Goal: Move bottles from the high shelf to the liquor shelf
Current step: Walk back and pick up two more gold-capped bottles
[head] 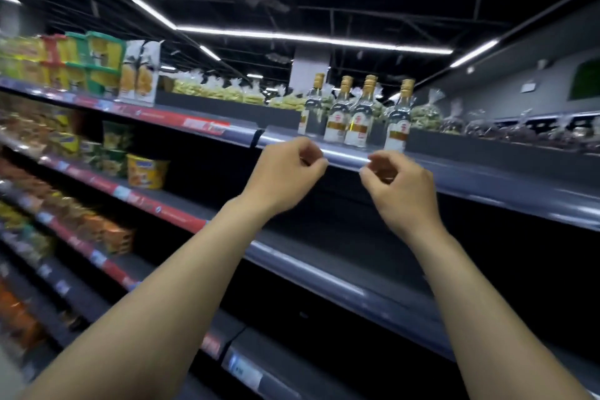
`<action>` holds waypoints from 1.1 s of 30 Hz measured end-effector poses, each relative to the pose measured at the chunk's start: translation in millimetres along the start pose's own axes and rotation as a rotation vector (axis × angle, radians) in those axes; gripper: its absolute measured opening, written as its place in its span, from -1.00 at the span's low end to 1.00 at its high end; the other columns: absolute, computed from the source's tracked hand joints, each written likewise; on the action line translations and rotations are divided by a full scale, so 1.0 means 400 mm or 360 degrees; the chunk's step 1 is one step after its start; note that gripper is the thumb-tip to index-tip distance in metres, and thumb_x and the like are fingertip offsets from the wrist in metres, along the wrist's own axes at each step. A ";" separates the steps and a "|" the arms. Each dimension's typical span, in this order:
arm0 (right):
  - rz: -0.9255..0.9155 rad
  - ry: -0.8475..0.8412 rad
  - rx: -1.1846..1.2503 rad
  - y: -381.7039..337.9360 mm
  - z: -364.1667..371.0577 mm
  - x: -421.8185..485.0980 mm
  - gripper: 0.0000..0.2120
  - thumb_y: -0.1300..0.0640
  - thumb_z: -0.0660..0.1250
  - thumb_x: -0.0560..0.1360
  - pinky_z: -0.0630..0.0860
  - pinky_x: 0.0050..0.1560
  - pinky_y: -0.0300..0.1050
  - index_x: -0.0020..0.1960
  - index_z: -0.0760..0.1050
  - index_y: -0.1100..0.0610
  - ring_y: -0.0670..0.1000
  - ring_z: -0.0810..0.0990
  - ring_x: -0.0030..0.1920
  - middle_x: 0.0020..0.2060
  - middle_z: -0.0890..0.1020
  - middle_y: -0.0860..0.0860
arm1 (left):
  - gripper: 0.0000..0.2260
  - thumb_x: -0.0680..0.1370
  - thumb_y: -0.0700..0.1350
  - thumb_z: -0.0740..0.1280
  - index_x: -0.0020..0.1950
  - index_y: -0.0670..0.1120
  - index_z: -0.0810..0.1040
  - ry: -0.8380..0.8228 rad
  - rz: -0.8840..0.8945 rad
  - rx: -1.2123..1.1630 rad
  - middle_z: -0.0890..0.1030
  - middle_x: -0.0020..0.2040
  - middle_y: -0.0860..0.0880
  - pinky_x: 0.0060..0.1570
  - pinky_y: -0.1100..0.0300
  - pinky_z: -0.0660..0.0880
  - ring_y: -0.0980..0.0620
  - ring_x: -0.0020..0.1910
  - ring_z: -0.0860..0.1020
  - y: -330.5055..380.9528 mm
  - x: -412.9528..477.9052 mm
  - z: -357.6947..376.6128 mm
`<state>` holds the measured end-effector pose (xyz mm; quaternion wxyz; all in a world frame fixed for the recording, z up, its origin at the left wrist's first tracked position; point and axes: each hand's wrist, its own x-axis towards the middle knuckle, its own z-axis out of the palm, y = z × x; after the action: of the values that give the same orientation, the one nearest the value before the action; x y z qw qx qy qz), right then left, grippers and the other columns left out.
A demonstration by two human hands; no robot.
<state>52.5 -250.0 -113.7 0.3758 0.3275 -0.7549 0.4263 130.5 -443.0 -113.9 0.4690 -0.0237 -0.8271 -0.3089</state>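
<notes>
Nearest the camera, two bare forearms reach up toward the shelving. The left hand (285, 169) and the right hand (397, 187) hang side by side, just below the front lip of the high dark-grey metal shelf (487, 169); both have fingers loosely curled inward, neither fully closed nor spread, and neither holds anything. Just beyond them, on that shelf, stands a small cluster of clear glass bottles with gold caps and white-and-gold labels (357, 114), four distinct and perhaps a fifth behind, all upright, the rightmost (398, 117) standing a little apart and nearest the edge. Filled glass like this is likely heavy for its size, rigid, smooth and breakable if dropped from that height; the labelled body seems the safest hold, with the whole hand wrapped around it, since the narrow neck gives less control. Behind the bottles lie cellophane bags of snacks (214, 91). Which shelf is the liquor shelf cannot be told.
</notes>
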 end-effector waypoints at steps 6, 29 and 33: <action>-0.0079 0.0230 -0.0186 0.053 -0.034 0.214 -0.81 0.03 0.47 0.50 0.54 0.00 -0.17 0.09 0.66 0.06 -0.05 0.66 -0.13 -0.16 0.70 -0.11 | -0.75 0.54 0.09 0.41 0.12 -0.02 0.59 0.0088 0.0199 -0.0075 0.61 -0.10 0.17 -0.09 0.24 0.49 0.13 -0.09 0.59 0.055 0.292 0.101; 0.0539 0.0352 -0.0569 0.144 0.053 0.401 -0.50 -0.30 0.47 0.44 0.28 -0.37 -0.13 -0.37 0.30 0.00 0.04 0.52 -0.27 -0.43 0.54 -0.02 | -0.48 0.42 0.29 0.49 0.12 -0.12 0.64 -0.0065 0.0163 -0.0038 0.54 -0.32 0.12 -0.21 0.10 0.53 0.00 -0.21 0.59 -0.010 0.524 0.283; 0.0557 0.0491 -0.0542 0.114 0.051 0.390 -0.56 -0.24 0.56 0.37 0.40 -0.33 -0.02 -0.38 0.53 0.09 0.03 0.52 -0.36 -0.47 0.55 0.00 | -0.37 0.34 0.31 0.54 0.24 -0.05 0.58 -0.0110 0.0225 -0.0068 0.49 -0.21 0.14 -0.11 0.06 0.56 -0.03 -0.04 0.60 -0.018 0.520 0.284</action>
<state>-68.8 -276.0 -7.0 0.4566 0.0557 -0.7945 0.3964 -74.7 -440.5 4.9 0.4603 -0.1027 -0.8322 -0.2915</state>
